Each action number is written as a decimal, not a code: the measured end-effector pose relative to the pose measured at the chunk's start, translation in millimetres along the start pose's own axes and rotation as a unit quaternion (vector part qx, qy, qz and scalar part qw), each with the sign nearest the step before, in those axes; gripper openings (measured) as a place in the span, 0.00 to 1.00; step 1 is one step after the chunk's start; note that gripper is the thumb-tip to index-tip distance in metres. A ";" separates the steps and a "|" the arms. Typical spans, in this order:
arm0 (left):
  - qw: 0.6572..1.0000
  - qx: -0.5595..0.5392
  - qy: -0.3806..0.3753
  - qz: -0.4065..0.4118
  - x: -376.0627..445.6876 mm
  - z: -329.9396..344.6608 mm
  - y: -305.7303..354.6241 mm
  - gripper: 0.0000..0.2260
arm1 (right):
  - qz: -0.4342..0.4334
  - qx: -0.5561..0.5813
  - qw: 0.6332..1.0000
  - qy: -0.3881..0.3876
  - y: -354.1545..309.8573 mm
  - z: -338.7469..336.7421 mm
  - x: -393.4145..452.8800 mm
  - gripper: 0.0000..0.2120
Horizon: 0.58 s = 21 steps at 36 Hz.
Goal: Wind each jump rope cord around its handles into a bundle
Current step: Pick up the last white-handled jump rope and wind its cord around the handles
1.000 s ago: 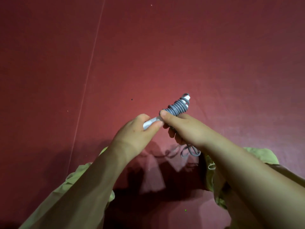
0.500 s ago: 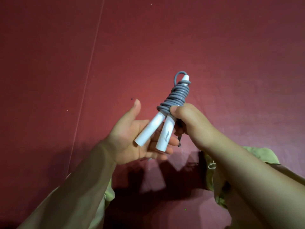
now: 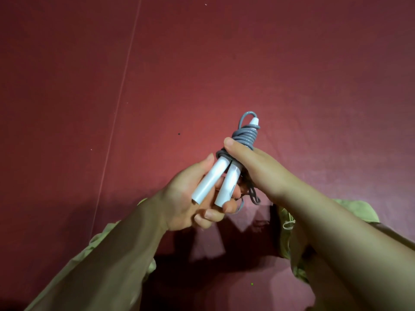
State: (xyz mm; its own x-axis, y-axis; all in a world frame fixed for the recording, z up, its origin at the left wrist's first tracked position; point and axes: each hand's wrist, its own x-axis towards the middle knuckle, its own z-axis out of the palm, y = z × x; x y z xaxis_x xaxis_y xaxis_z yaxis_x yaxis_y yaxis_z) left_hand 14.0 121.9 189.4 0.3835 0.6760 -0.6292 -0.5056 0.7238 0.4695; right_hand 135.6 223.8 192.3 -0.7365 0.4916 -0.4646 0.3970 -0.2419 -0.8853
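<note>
- Jump rope (image 3: pixel 226 167): held in the air between both hands above a dark red floor (image 3: pixel 292 75); two white handles (image 3: pixel 207 181) lie side by side, free ends pointing down toward the viewer.
- Grey cord (image 3: pixel 246 136): wound in close turns around the upper part of the handles; a small loop and one white tip stand above the coil, and a short loose length hangs below the right hand.
- Writing: a faint grey mark shows on the right-hand handle, too blurred to read; no other label or brand is legible.
- Left hand (image 3: pixel 190 198): palm up under the handles, thumb lying along the outer handle, fingers curled up beneath both, so that it cradles and grips them.
- Right hand (image 3: pixel 253 167): wrapped over the lower turns of the coil, thumb pressed across the front, fingers closed round the back and hidden from view.
- Sleeves (image 3: pixel 107 241): olive-green, pushed back to the elbows.
- Floor: a thin pale line (image 3: pixel 121 90) runs diagonally at left; small specks lie scattered.
- Change from half a second earlier: the left hand, then spread flat with fingers apart below the handles, has closed on them; the right thumb has shifted higher on the coil; the bundle sits at much the same tilt.
</note>
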 end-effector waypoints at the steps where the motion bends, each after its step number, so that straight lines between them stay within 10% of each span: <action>1: 1.000 0.008 0.013 -0.001 -0.3 0.4 0.8 0.32 | 0.005 -0.001 1.000 -0.002 -0.3 0.0 0.0 0.29; 21: 0.916 0.220 0.327 0.077 9.1 4.5 -8.2 0.18 | 0.117 -0.097 0.988 0.032 4.4 0.1 2.6 0.25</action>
State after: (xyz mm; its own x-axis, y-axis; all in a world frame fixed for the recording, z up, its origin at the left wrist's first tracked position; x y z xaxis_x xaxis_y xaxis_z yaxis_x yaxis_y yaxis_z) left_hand 25.2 122.8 182.6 -0.2835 0.6519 -0.7034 -0.0986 0.7097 0.6975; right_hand 135.4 224.0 187.2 -0.5776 0.4948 -0.6493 0.6549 -0.1940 -0.7304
